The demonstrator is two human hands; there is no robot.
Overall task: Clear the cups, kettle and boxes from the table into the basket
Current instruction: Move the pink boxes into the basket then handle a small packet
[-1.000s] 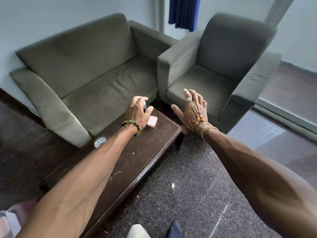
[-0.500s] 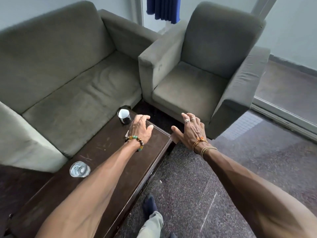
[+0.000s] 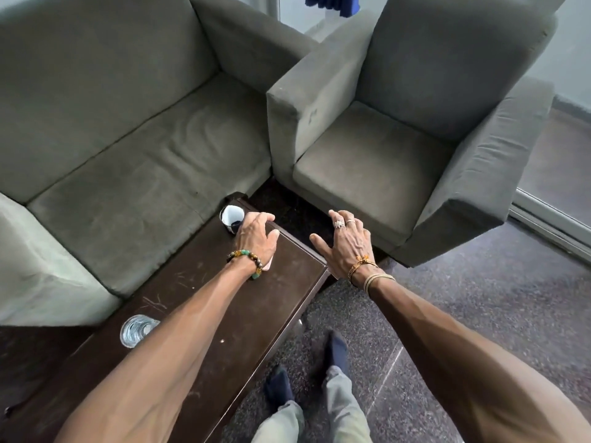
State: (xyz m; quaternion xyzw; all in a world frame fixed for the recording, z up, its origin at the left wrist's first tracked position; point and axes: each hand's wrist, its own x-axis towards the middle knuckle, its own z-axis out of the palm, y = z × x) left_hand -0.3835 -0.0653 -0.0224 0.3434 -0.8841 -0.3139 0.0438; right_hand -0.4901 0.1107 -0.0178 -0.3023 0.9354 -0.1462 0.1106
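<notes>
Meanwhile, the left hand (image 3: 256,238) reached with loosely spread, empty fingers (image 3: 263,217) for the cup (image 3: 231,216) just beyond them, best gripped upright; the right hand (image 3: 347,243) hovered open.

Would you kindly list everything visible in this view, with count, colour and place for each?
Coffee table: one, dark brown, scratched, in front of the sofa.
Cup: one, white inside, dark outside, far end of the table by the left hand.
Glass: one, clear, table's near left edge.
Pink box: one, pale pink, mostly hidden under the left wrist.
Sofa: one, grey-green, behind the table.
Armchair: one, grey-green, right of the sofa.
Curtain: one, blue, top edge.
Floor: dark speckled stone.
Left hand: beaded bracelet, over the table's far end.
Right hand: rings, bangles, spread open past the table's corner.
Feet: two, dark socks.
</notes>
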